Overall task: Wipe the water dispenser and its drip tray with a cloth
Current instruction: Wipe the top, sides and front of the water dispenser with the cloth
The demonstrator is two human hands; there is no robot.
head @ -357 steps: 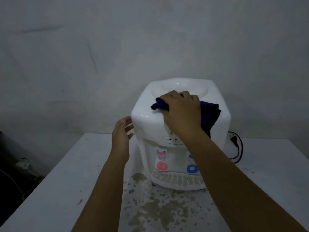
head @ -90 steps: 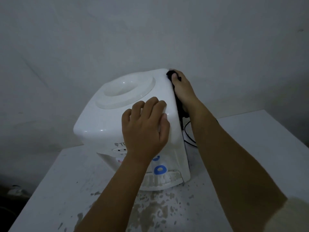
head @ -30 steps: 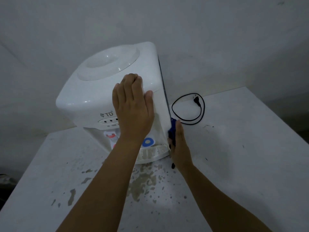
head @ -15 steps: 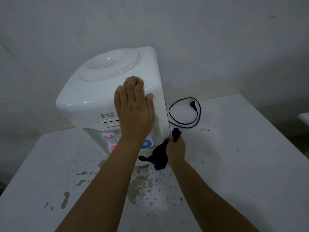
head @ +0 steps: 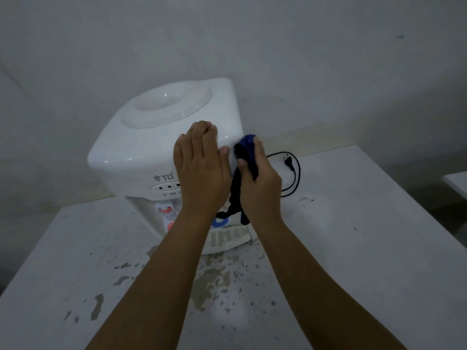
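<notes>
Water dispenser [head: 151,147] at frame centre, on table [head: 353,248]; drip tray [head: 227,239] at its lower front; power cord [head: 293,173] right of it; wall [head: 227,34] behind.

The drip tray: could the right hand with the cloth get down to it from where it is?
Probably yes. The right hand holds the cloth at the dispenser's right front corner, with the drip tray just below. The left forearm crosses the tray's left part; the right part looks open.
</notes>
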